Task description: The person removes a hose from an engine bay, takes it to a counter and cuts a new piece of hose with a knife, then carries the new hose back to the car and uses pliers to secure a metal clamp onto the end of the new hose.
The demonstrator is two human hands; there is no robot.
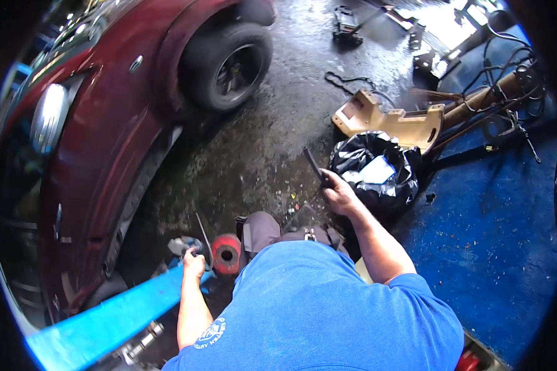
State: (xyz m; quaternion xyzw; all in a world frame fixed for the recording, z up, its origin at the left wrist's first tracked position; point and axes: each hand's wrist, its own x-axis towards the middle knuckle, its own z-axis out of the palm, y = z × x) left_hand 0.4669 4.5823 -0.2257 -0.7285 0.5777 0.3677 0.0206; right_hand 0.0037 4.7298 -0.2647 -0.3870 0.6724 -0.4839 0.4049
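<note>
My right hand (337, 195) grips a dark, narrow bar-like tool (312, 161), held tilted beside a black plastic bag (359, 154) with white things inside. My left hand (193, 263) is closed on a grey metal piece (181, 246) at the end of a light-blue beam (111, 300) that runs to the lower left. A red round part (226, 241) with a dark hole lies just right of that hand. A thin metal rod stands up near it.
A dark red car (105, 123) with a wheel (223, 68) fills the left. A tan moulded piece (387, 127) leans by cables and a pole on the blue platform (483, 235) at the right. A black item (346, 28) and a chain sit on the wet floor (284, 105).
</note>
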